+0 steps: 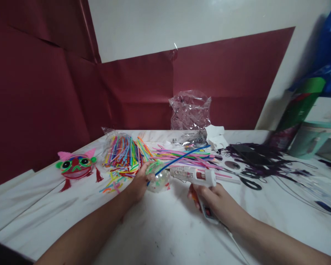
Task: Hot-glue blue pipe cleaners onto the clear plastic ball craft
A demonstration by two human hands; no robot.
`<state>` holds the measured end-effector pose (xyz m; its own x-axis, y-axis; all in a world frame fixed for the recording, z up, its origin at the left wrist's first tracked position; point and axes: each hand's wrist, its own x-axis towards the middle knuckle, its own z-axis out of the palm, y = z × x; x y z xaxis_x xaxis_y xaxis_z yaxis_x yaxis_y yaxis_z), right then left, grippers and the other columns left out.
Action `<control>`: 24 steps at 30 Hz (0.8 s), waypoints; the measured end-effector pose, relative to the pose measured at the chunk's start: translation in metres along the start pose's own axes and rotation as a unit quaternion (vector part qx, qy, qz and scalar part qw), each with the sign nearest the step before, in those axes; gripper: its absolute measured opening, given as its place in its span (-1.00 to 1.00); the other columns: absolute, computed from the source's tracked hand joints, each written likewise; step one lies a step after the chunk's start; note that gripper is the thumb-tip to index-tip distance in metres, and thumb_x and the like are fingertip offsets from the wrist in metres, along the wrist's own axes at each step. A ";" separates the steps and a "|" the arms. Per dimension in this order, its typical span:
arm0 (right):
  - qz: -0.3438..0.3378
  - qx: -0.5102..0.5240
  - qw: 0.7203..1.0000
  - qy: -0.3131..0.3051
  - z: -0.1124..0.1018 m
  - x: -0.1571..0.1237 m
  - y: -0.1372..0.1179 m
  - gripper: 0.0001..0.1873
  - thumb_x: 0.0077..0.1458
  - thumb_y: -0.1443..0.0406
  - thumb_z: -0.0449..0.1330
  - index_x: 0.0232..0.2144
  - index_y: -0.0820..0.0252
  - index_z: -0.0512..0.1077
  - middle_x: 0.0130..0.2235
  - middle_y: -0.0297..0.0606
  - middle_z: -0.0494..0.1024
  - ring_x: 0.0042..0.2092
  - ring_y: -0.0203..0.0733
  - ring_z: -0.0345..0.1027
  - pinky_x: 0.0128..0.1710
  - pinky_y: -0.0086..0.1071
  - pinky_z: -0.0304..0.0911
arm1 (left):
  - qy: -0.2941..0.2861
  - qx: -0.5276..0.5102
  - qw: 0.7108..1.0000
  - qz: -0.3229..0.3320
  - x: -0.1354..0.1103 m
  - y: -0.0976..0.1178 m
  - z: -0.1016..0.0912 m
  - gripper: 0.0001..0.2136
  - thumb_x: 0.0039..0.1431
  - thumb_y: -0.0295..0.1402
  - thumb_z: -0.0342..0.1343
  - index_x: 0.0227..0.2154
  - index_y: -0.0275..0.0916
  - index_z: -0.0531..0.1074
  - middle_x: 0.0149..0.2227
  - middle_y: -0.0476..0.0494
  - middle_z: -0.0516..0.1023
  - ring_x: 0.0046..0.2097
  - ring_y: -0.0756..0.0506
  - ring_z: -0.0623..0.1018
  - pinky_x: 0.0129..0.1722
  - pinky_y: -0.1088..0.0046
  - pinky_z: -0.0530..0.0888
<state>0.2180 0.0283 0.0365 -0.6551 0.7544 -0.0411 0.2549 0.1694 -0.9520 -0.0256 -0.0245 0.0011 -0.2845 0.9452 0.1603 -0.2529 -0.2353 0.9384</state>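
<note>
My left hand [139, 183] is closed on a clear, rounded plastic piece [160, 184] with green and a little red on it. A blue pipe cleaner [183, 157] crosses that piece and sticks out to the upper right; whether my left fingers also pinch it I cannot tell. Wrapped round the grip of a white hot glue gun [191, 175], my right hand [215, 198] keeps it level. The gun's nozzle points left, close to the clear piece and the blue pipe cleaner. A glue stick [228, 178] protrudes from its back end.
A decorated mask-like face [75, 165] with red tassels lies at left. Bagged colourful pipe cleaners [121, 151] and loose cut bits are behind my left hand. Black scissors [249, 181], a dark phone [249, 154] and purple strands lie right. The gun's cord [234, 239] trails toward me.
</note>
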 end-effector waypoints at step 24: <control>0.009 0.005 1.000 0.015 -0.002 0.006 0.004 -0.52 0.04 0.03 -0.05 -0.56 0.27 0.45 -0.66 -0.33 0.34 -0.61 -0.32 0.15 -0.59 -0.44 0.03 | -0.010 0.004 1.000 -0.008 0.005 -0.004 -0.009 -0.37 -0.21 -0.45 0.15 0.06 -0.16 0.29 -0.13 -0.13 0.53 -0.14 -0.18 0.50 -0.24 0.39 0.40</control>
<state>0.2169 0.0349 0.0331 -0.6292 0.7756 -0.0503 0.2595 0.1486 -0.9543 -0.0344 -0.0211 -0.0043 -0.2608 0.9536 0.1506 -0.2501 -0.2175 0.9435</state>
